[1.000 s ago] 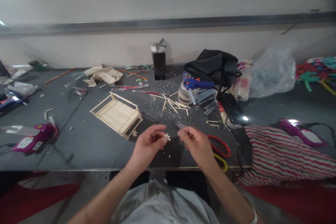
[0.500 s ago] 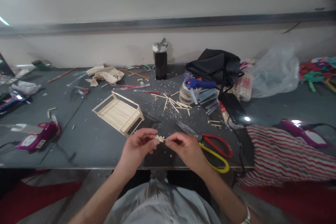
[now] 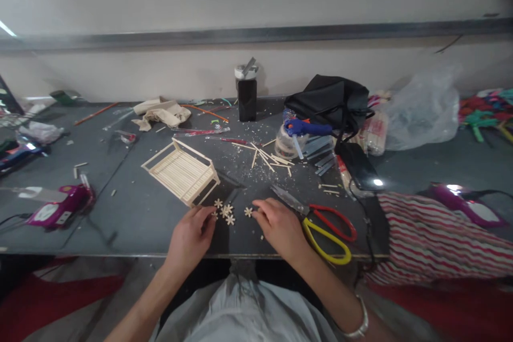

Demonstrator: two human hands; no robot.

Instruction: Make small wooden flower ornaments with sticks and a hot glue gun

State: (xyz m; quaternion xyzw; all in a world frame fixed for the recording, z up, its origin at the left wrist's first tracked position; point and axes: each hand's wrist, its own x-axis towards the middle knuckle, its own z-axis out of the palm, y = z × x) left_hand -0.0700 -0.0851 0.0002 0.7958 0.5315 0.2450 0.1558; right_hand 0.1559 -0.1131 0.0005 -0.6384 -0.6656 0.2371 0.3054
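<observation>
Small pale wooden flowers (image 3: pixel 227 209) lie in a loose cluster on the dark tabletop in front of me. At the cluster's left edge, the curved fingers and thumb of my left hand (image 3: pixel 191 234) close on one flower (image 3: pixel 215 215), partly hidden by the fingertips. To the right, my right hand (image 3: pixel 279 226) pinches the edge of a separate flower (image 3: pixel 248 212) low over the table. Just beyond my left hand stands a small tray-like frame of thin sticks (image 3: pixel 180 171) with raised rails. Large scissors (image 3: pixel 308 214) with red and yellow handles lie beside my right hand.
Loose sticks (image 3: pixel 266 157) and wood crumbs lie mid-table. Behind them are a dark container (image 3: pixel 247 99), a blue glue gun (image 3: pixel 308 127) and a black bag (image 3: pixel 328 101). A phone (image 3: pixel 356 165) and striped cloth (image 3: pixel 441 235) lie right; a purple glue gun (image 3: pixel 60 206) lies left.
My hands were close together with a bunch of wooden flowers between their fingertips. Now they are farther apart, and several flowers lie spread on the table between them.
</observation>
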